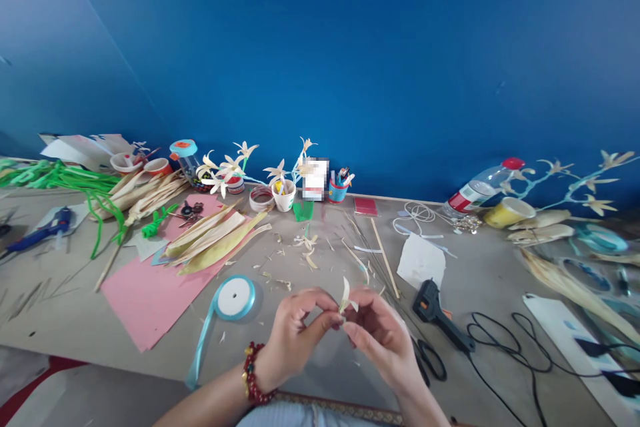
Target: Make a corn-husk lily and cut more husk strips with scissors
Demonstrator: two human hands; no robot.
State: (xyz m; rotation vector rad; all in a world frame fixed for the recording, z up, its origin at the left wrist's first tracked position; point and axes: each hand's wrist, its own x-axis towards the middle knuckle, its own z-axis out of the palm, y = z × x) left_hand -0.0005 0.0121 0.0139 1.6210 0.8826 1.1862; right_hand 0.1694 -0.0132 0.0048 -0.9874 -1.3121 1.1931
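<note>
Close to the table's front edge, my left hand and my right hand meet, fingertips pinched together. Between them is a small husk flower, its pale petals sticking up and to the right. Its base is hidden by my fingers, so I cannot tell which hand bears it more. A roll of light blue ribbon lies left of my left hand, its loose end trailing toward the front edge. Black scissors are partly covered by my right hand. Husk scraps are scattered beyond my hands.
A black glue gun with a looping cord lies at right, near a white power strip. Corn husks rest on pink paper at left. Finished husk flowers, cups and a tilted plastic bottle line the blue wall.
</note>
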